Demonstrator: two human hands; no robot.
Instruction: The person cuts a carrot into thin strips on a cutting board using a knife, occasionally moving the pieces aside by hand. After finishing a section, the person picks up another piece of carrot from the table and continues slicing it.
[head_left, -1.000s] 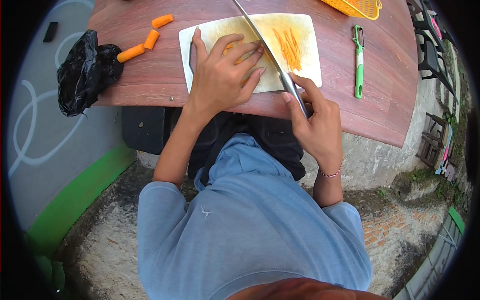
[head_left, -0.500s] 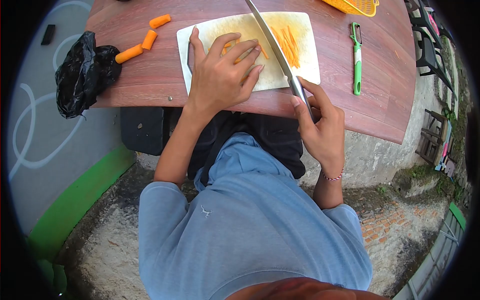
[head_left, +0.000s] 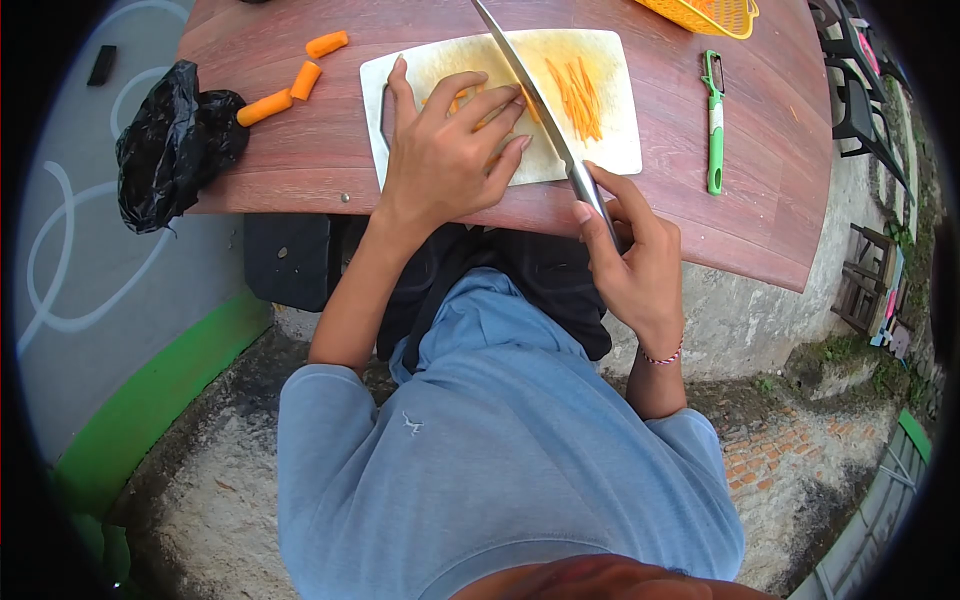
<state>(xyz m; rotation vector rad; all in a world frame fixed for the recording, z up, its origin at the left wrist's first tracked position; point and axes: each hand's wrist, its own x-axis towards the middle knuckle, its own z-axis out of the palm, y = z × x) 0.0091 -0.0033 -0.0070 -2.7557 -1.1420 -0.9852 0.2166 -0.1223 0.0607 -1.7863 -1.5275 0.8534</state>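
My right hand [head_left: 635, 255] is closed around the handle of a long kitchen knife [head_left: 540, 105]. The blade slants up and away across the white cutting board [head_left: 400, 75], close by my left fingertips. My left hand [head_left: 455, 140] presses on orange carrot pieces [head_left: 462, 97] with curled, partly spread fingers, which hide most of them. To the right of the blade lies a small heap of thin carrot strips [head_left: 577, 100] on the board.
Peeled carrot chunks [head_left: 306, 80] lie left of the board, beside a black plastic bag [head_left: 178, 145] at the table's edge. A green-handled peeler [head_left: 715, 125] rests on the wooden table [head_left: 760, 200] to the right. A yellow basket [head_left: 715, 18] stands at the back.
The knife has shifted left, from beside the strip heap to right next to my left fingertips. My left hand stays over the carrot pieces.
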